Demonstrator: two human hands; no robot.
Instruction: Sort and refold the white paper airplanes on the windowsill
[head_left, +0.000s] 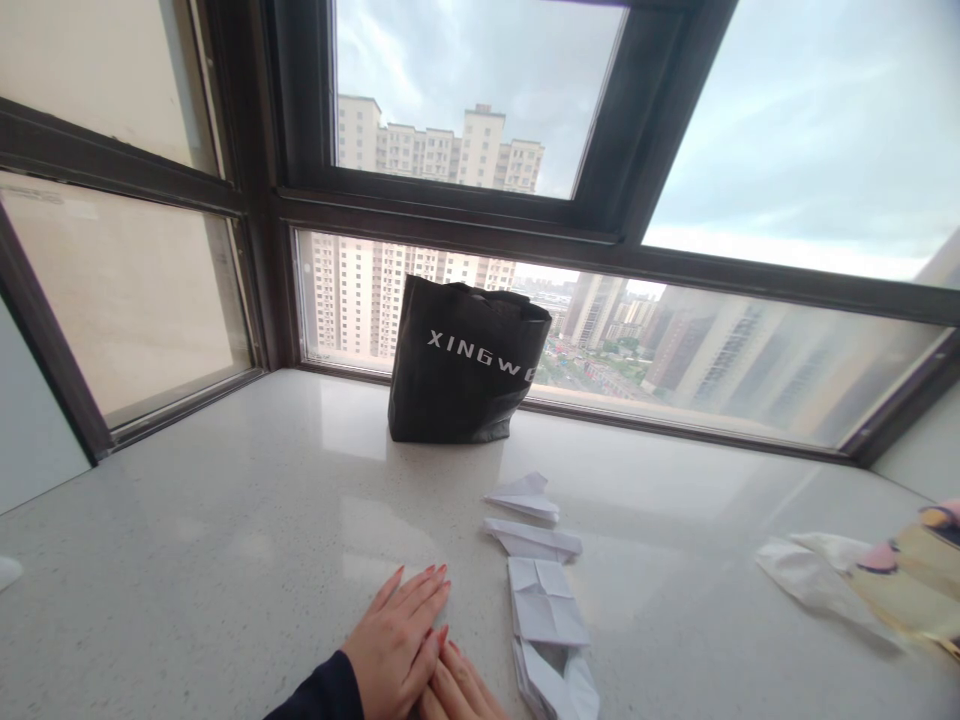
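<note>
My left hand (399,635), in a dark sleeve, lies flat on the speckled white countertop (247,590) with its fingers stretched out and nothing in it. Touching its thumb side is my right hand (463,685), fingers extended and partly cut off by the lower edge of the view. Just right of the hands, folded white papers are lined up. Farthest is a paper airplane (525,496), then a second paper airplane (536,541). Nearer lies a folded paper with square creases (551,605), and below it more folded paper (551,685).
A black bag (465,375) with white lettering stands upright by the window. At the right edge sits a yellow printed package (919,575) with white tissue (814,570) beside it. Dark window frames (450,215) border the counter. Something white (9,572) shows at the left edge.
</note>
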